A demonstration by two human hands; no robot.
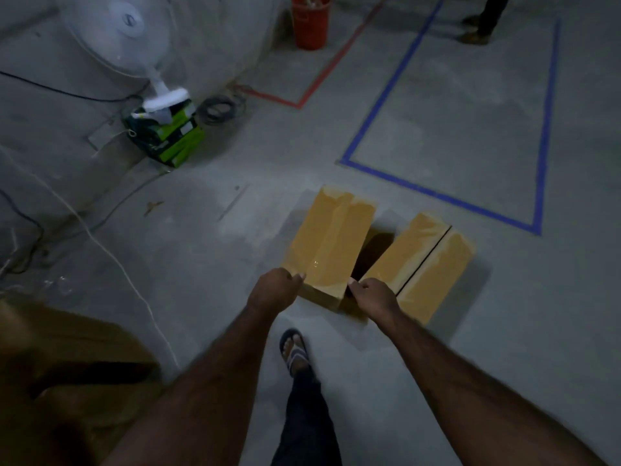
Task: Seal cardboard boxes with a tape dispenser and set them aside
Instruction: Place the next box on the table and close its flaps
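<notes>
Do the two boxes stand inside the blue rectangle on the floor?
No, the left box and the right box are both outside the blue line, on its near side.

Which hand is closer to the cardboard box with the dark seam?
Right. The right hand is just beside the cardboard box with the dark seam, at its near left edge; the left hand is beyond the taped cardboard box both grip.

On the floor (470, 331) ahead of us, the left box (331, 237) sits just beside the right box (426, 264), with a narrow gap between them. Our left hand (274, 289) and right hand (374, 294) grip the left box's near corners. Our foot (295, 351) is nearer, between our arms. A fan (124, 31) stands far left, a bucket (309, 21) far ahead.
</notes>
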